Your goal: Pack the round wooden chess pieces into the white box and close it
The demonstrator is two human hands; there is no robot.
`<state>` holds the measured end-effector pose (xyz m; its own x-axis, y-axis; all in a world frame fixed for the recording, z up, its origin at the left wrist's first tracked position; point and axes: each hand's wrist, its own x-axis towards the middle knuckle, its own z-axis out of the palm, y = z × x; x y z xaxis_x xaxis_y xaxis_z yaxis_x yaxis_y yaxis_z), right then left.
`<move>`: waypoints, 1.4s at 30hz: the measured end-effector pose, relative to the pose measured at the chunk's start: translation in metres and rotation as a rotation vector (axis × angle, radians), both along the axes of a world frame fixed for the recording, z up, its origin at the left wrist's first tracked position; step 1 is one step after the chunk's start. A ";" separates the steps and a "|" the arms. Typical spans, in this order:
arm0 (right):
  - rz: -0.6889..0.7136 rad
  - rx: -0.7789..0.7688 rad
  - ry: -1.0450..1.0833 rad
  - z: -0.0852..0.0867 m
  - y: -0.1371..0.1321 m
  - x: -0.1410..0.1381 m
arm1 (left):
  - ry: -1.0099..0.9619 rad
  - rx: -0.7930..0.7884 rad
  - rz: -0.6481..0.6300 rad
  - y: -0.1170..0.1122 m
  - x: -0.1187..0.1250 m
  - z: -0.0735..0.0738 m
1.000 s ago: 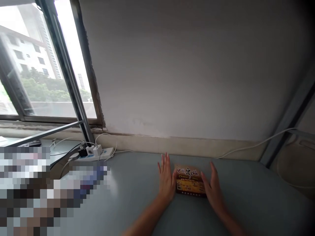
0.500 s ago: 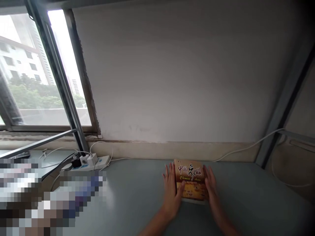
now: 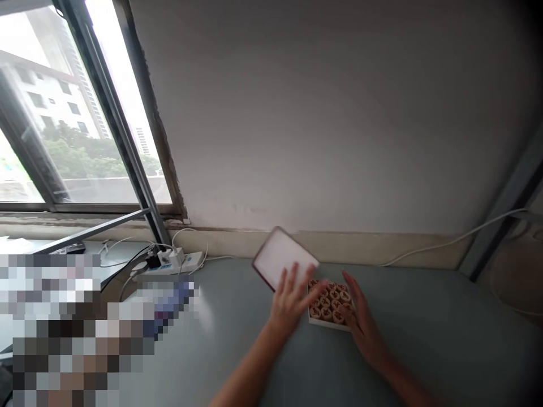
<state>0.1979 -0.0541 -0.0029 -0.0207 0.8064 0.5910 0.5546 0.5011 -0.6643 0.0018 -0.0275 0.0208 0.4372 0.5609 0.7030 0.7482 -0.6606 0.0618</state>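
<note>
A small box (image 3: pixel 330 305) of round wooden Chinese chess pieces sits open on the grey table (image 3: pixel 424 339), near the wall. My left hand (image 3: pixel 289 299) holds the box's lid (image 3: pixel 283 261) up and to the left, tilted so that its white inside faces me. My right hand (image 3: pixel 360 319) rests against the right side of the box, fingers together along its edge. Several rows of pieces with red characters show inside.
A white power strip (image 3: pixel 172 264) with plugs and cables lies at the table's back left, under a window (image 3: pixel 63 130). A white cable (image 3: pixel 445 243) runs along the wall ledge to the right. A blurred-out area covers the left foreground.
The lid with the printed top was on the box between both hands; now my left hand has lifted it off to the left and turned it over, showing the pieces.
</note>
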 end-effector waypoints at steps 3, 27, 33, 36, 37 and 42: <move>-0.062 -0.112 -0.006 0.000 0.008 0.005 | -0.015 0.059 0.323 0.020 -0.026 0.010; 0.184 -0.398 0.057 -0.028 0.096 0.065 | -0.158 -0.663 0.214 0.058 0.011 -0.036; 0.233 -0.339 0.037 -0.026 0.095 0.066 | -0.222 -0.665 0.220 0.056 0.014 -0.040; 0.184 -0.246 -0.012 -0.028 0.097 0.066 | -0.226 -0.670 0.232 0.059 0.016 -0.043; 0.168 -0.225 -0.026 -0.029 0.097 0.066 | -0.229 -0.667 0.230 0.060 0.016 -0.044; 0.138 -0.242 -0.044 -0.027 0.095 0.064 | -0.238 -0.683 0.215 0.060 0.015 -0.044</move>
